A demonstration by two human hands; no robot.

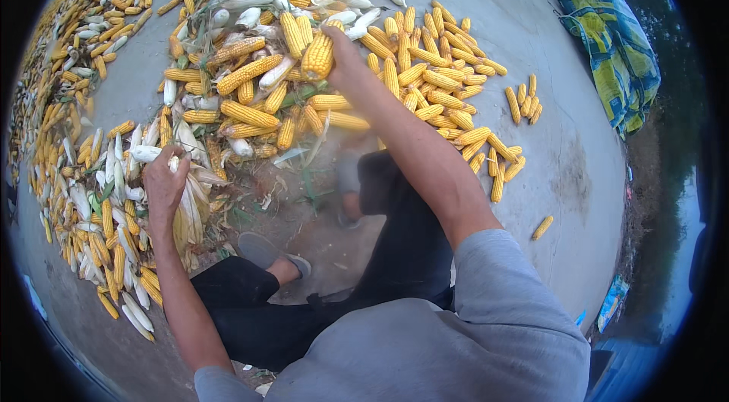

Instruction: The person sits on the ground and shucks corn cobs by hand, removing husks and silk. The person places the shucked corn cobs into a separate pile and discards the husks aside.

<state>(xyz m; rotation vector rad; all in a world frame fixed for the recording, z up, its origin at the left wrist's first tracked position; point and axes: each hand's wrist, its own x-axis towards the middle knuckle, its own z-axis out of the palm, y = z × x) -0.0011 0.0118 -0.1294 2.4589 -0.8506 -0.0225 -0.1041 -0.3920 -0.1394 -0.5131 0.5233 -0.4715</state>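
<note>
In my right hand (338, 52) is a husked yellow corn cob (318, 57), held over the heap in front of me. My left hand (166, 175), lower at the left, has its fingers closed around a small pale end, with dry corn husks (191, 214) hanging beside it; whether these belong to one piece I cannot tell. A white husked ear (146, 154) lies against its fingertips. Between the hands, bare yellow cobs (249, 114) lie mixed with ears still in pale husks (250, 0).
A pile of bare corn cobs (442, 81) lies on the concrete floor (564, 174) at the right. A larger spread of corn (108, 32) reaches along the left. Blue and yellow-green woven plastic (612, 43) lies at the upper right. My shoes (259, 251) stand near the heap.
</note>
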